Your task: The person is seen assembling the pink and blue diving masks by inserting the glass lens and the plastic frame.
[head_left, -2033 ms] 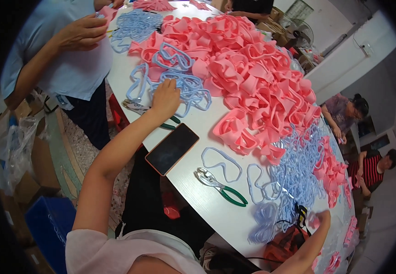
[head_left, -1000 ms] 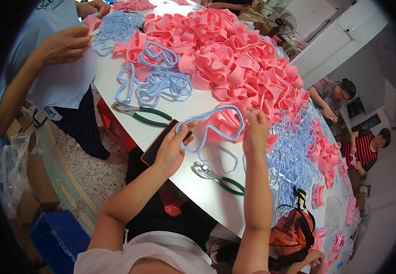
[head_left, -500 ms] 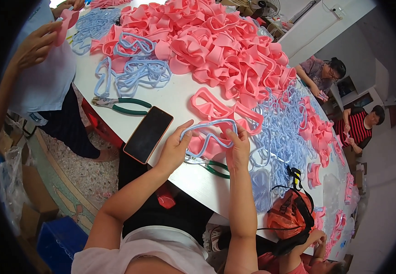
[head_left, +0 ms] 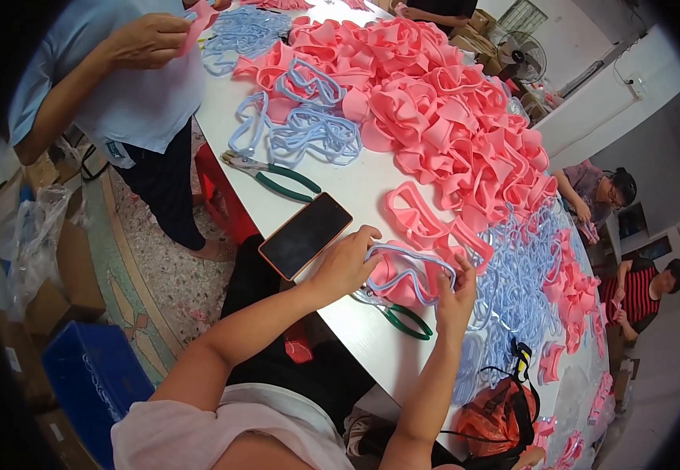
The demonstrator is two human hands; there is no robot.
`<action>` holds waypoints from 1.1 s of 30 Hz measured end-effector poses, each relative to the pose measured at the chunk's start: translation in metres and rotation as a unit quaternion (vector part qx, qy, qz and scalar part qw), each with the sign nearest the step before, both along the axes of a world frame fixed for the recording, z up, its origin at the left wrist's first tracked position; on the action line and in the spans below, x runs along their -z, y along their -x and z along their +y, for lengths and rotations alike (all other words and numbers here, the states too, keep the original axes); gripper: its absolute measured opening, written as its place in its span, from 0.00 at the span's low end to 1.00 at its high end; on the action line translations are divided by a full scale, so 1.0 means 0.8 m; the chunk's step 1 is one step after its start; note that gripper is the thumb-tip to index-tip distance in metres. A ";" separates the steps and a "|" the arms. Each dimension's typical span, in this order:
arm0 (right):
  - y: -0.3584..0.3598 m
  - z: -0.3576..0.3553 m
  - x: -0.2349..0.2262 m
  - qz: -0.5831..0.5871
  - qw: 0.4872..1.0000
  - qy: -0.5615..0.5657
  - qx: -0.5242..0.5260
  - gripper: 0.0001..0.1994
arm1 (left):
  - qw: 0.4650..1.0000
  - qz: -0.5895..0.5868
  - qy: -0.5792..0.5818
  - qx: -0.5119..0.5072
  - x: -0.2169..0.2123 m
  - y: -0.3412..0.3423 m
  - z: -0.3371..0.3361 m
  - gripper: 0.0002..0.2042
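Both hands pinch one pale blue frame [head_left: 410, 270]: the left hand [head_left: 345, 262] grips its near-left end, the right hand [head_left: 456, 294] its right end, long axis running between their fingers, over a pink piece [head_left: 402, 286].

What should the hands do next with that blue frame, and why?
Probably press the light blue frame down onto the pink goggle-shaped piece beneath it. The left hand and right hand pinch the frame at opposite ends, and it lies over the pink piece but does not look fully seated.

pliers [head_left: 402, 317] half under pink frame [head_left: 402, 278]
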State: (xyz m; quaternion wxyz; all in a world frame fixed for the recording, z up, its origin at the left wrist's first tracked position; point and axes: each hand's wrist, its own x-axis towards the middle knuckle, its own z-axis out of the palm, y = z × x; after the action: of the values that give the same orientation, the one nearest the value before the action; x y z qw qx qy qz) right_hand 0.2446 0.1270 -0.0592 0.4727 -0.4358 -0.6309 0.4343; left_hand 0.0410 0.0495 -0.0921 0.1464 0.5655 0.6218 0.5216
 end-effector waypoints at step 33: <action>-0.001 -0.030 -0.053 -0.100 0.959 0.091 -0.248 0.18 | 0.706 -0.684 0.049 0.181 -0.022 0.022 0.031 0.08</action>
State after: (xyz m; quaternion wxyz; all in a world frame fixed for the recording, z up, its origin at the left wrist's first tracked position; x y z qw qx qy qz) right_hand 0.2454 0.1032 -0.0169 0.2436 -0.3481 -0.7208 0.5476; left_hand 0.0236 0.0742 -0.0748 0.6503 0.1476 0.2621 0.6976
